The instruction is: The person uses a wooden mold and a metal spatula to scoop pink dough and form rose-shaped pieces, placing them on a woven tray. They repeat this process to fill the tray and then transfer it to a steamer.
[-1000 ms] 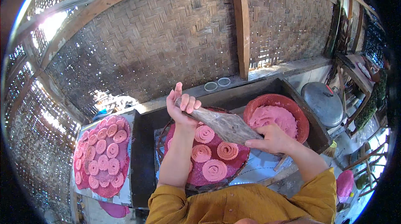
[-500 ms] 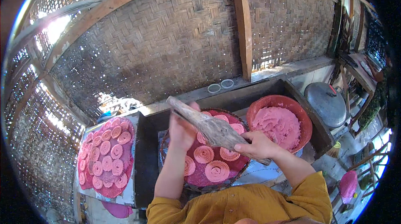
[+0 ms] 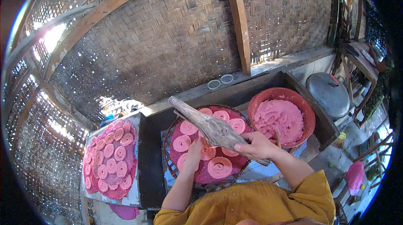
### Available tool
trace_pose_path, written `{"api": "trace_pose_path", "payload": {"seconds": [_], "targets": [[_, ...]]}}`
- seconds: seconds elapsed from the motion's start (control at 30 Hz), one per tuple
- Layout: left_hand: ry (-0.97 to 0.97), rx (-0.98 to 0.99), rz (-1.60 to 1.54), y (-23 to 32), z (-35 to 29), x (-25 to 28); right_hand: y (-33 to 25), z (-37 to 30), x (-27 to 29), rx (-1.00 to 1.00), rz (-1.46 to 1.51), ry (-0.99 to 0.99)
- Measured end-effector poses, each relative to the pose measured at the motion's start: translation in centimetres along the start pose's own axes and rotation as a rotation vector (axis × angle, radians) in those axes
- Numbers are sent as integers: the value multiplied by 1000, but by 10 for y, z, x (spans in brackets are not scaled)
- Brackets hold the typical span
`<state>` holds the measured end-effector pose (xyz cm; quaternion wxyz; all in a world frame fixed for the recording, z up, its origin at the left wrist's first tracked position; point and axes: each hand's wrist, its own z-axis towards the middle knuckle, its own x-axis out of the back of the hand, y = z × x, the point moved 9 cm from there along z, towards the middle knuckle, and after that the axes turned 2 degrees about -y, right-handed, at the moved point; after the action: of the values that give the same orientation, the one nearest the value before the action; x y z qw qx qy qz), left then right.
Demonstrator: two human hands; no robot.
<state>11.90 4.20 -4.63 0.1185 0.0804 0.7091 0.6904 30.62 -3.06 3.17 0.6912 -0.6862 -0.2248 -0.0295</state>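
Note:
My right hand (image 3: 257, 144) is closed round the lower end of a weathered grey piece of wood (image 3: 212, 127), shaped like a crude paddle, which slants over a round tray. My left hand (image 3: 194, 153) reaches in under the wood, low over the tray; its fingertips are hidden, so what they touch or hold does not show. On the tray's dark pink sheet (image 3: 203, 175) lie several pink dough spirals, one of them (image 3: 220, 167) near the front edge. A more orange spiral (image 3: 208, 152) sits right beside my left fingers, partly covered by the wood.
To the right, a red basin (image 3: 310, 118) holds pink dough (image 3: 279, 118) with a stick-like handle in it. Further right is a grey lidded pot (image 3: 327, 95). At left, a board carries several more spirals (image 3: 108, 150). Two small rings (image 3: 214, 84) lie on the ledge by the woven wall.
My left hand has come down from beside the wood's upper end to the tray beneath it. The right hand keeps its grip on the wood. The view has shifted slightly.

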Motion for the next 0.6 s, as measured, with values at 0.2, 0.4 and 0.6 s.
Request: {"api": "trace_pose_path", "payload": {"seconds": [0.2, 0.4, 0.6], "targets": [[-137, -12, 118, 9, -17, -27, 6, -15, 15, -42, 109, 68], [-275, -9, 48, -5, -21, -54, 20, -33, 34, -28, 151, 172], [-325, -118, 198, -29, -12, -63, 23, -49, 42, -44, 246, 206]]}}
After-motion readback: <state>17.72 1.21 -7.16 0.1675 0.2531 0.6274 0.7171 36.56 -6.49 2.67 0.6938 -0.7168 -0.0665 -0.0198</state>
